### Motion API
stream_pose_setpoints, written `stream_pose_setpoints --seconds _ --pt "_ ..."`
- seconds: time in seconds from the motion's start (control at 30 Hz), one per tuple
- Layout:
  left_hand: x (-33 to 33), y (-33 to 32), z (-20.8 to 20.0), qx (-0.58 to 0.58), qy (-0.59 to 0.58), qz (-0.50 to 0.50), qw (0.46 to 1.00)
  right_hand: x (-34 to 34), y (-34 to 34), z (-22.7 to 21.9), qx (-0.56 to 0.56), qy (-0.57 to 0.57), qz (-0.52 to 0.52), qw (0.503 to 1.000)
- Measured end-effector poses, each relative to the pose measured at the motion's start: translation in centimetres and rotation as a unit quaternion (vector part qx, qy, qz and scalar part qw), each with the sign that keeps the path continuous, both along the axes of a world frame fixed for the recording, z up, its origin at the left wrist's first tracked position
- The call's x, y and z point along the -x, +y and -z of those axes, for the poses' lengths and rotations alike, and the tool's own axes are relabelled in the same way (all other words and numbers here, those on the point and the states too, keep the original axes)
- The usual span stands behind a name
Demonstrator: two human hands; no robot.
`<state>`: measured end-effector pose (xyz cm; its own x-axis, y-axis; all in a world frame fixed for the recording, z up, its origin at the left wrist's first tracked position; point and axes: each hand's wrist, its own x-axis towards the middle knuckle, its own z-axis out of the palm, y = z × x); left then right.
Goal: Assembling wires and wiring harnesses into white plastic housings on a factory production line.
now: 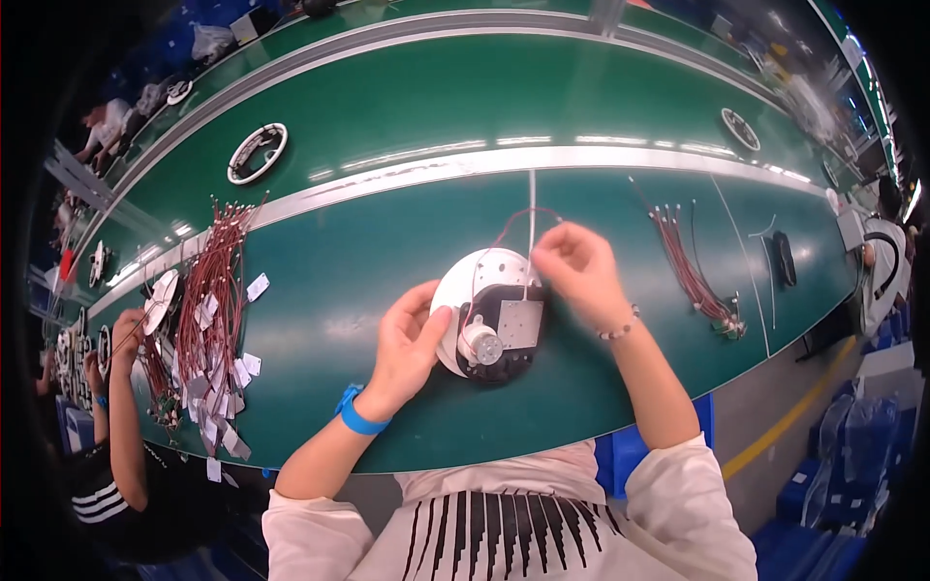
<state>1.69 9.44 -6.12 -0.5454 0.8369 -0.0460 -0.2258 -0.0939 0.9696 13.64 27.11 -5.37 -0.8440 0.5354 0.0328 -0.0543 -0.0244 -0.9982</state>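
Note:
A round white housing (pixel 451 281) with a black inner part lies on the green bench in front of me. It carries a small silver-white motor (pixel 482 342) and a square light-grey plate (pixel 520 324). My left hand (pixel 409 334) grips the housing's left rim, thumb on top and fingers around the edge. Thin red wire (pixel 502 230) rises from the motor side and loops over to my right hand (pixel 578 268). Those right fingers are pinched together around the wire, just above the housing's upper right edge. A narrow white strip (pixel 532 208) runs up from the plate.
Bundled red wires with white tags (pixel 215 329) lie at left, near a co-worker's hand (pixel 127 336). More red wires (pixel 690 276) and a black part (pixel 783 258) lie at right. White rings (pixel 258 154) (pixel 740 129) sit beyond the pale rail (pixel 417 170).

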Motion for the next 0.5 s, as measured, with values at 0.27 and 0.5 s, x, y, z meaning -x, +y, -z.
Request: stream_pose_setpoints --seconds 0.27,0.5 --pt "-1.4 -0.9 0.1 0.026 0.009 0.028 0.999 -0.5 -0.2 0.0 -0.108 -0.080 0.036 0.990" --pt "-2.2 -0.8 0.2 0.048 0.006 0.080 0.996 -0.7 -1.2 -2.8 -0.064 -0.074 -0.051 0.994"
